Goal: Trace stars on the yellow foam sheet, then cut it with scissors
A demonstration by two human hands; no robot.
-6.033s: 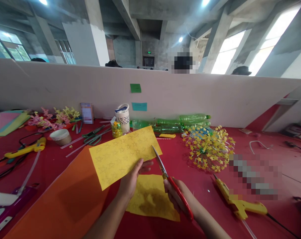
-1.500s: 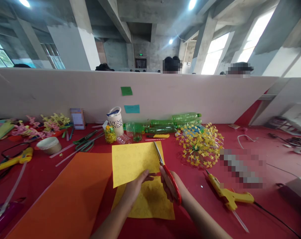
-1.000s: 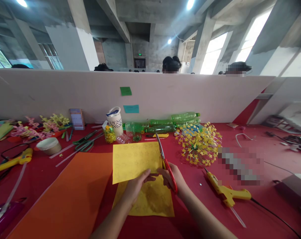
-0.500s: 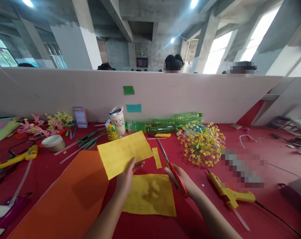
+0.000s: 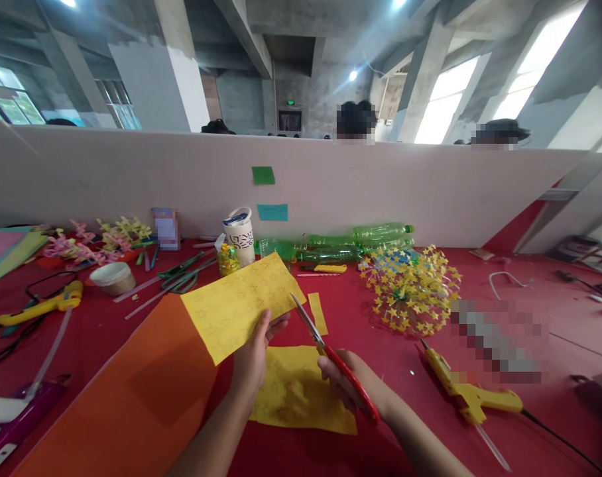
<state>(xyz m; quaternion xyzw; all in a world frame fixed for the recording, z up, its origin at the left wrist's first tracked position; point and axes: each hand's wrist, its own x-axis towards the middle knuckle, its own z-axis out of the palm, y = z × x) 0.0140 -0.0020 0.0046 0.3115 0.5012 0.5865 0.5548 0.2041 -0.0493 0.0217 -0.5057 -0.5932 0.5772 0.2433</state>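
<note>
My left hand (image 5: 254,354) pinches the lower edge of a yellow sheet (image 5: 236,305) printed with star outlines and holds it tilted above the red table. My right hand (image 5: 348,383) grips red-handled scissors (image 5: 331,354), their blades together and pointing up-left at the sheet's right edge. A narrow yellow strip (image 5: 317,313) lies on the table just right of the sheet. A second yellow sheet (image 5: 301,391) lies flat under both hands.
A large orange sheet (image 5: 117,404) covers the near left. A ball of yellow stars (image 5: 413,291) sits to the right, with a yellow glue gun (image 5: 467,394) in front. Green bottles (image 5: 341,245), a paper cup (image 5: 241,235), green scissors (image 5: 181,275) and another glue gun (image 5: 42,305) lie behind.
The scissors cut up the sheet's right edge and a narrow strip dropped onto the table. My left hand then turned the sheet leftward, and the scissors came back to its edge.
</note>
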